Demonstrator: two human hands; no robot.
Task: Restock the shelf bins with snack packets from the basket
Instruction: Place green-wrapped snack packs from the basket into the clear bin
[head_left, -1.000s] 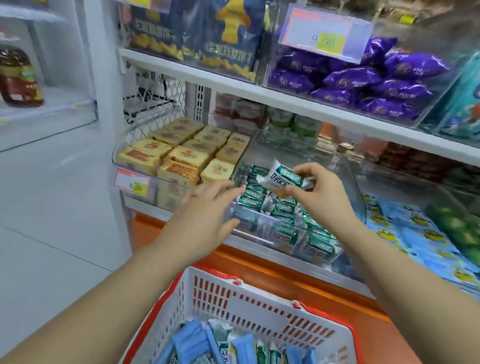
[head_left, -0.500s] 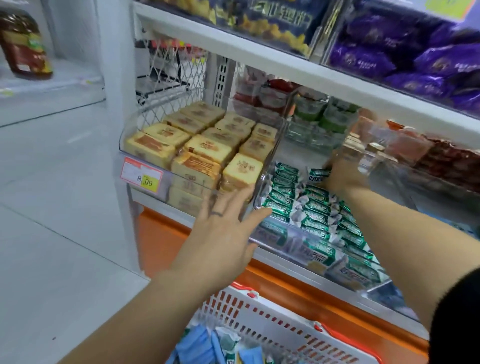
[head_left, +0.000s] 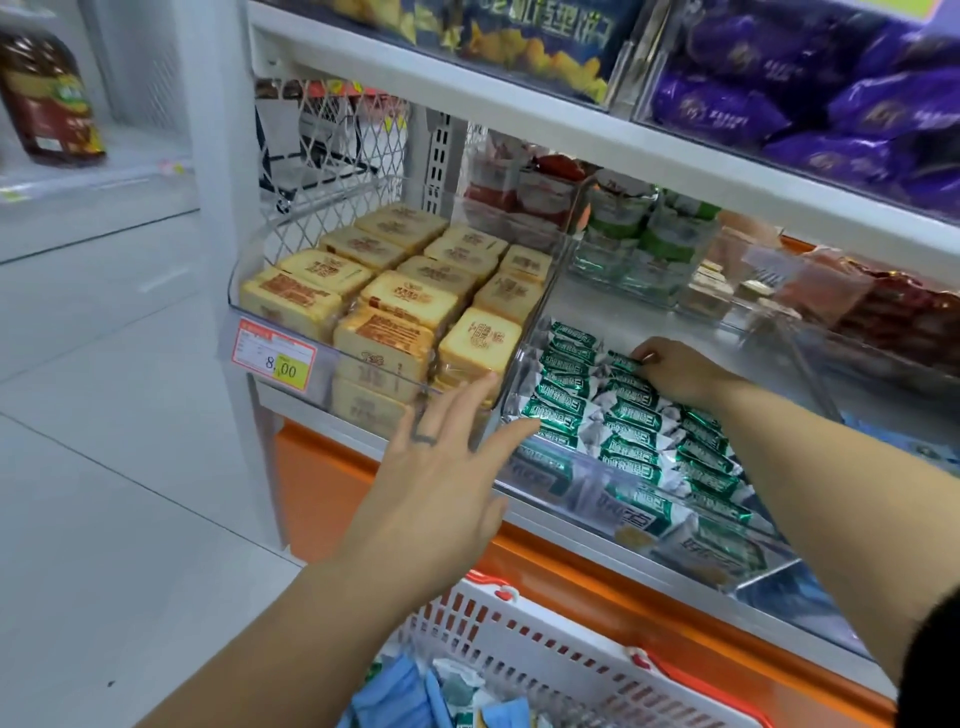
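A clear shelf bin (head_left: 587, 475) holds rows of green-and-white snack packets (head_left: 631, 421). My right hand (head_left: 675, 371) is inside the bin at the back of the rows, its fingertips pinching a green-and-white packet (head_left: 622, 361) that lies against the others. My left hand (head_left: 441, 467) hovers with straight, spread fingers at the bin's front left corner and holds nothing. The white basket with red trim (head_left: 545, 654) sits below at the bottom edge, with blue and green packets (head_left: 410, 696) inside.
Left of the green packets is a bin of yellow cake packs (head_left: 395, 301) with an 8.00 price tag (head_left: 274, 360). Behind stand red and green cups (head_left: 618, 218). The upper shelf (head_left: 571, 130) overhangs closely, carrying purple bags (head_left: 810, 104). White floor lies to the left.
My right hand carried the packet from above the bin's front to the back of the rows and set it down there. My left hand stayed by the bin front. The view moved closer.
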